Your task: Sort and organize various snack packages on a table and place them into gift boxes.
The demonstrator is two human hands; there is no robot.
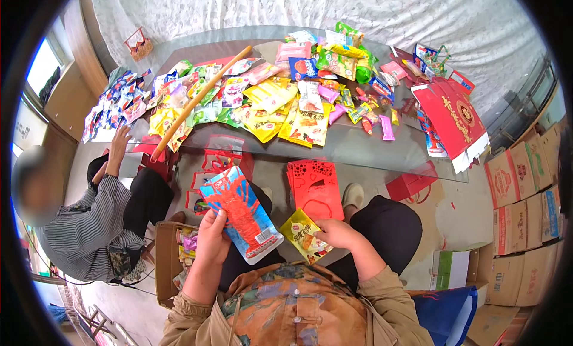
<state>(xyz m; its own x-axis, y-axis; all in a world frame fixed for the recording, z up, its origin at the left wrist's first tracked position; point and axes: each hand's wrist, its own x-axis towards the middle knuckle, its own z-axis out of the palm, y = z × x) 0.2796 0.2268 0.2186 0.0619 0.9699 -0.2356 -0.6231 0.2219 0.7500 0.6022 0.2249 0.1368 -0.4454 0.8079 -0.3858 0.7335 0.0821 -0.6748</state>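
My left hand (214, 234) grips a blue and red snack pouch (244, 216) by its left edge, with the thumb on the front. In my right hand (339, 235) is a small yellow snack packet (304, 234), held by its right side. Both packets are over my lap, apart from each other. Red paper gift bags (316, 185), lying flat, show between my knees, just beyond the yellow packet. On the glass table (353, 146) in front of me lies a large heap of snacks, with yellow packets (309, 122) near the edge and small wrapped sweets (387, 126) to their right.
A long wooden stick (201, 102) lies across the heap. At the left a seated person (96, 229) reaches to blue-white packets (116, 99). A cardboard box (165, 265) of snacks stands left of me; stacked cartons (521, 216) line the right. A red box (452, 113) lies at the table's right end.
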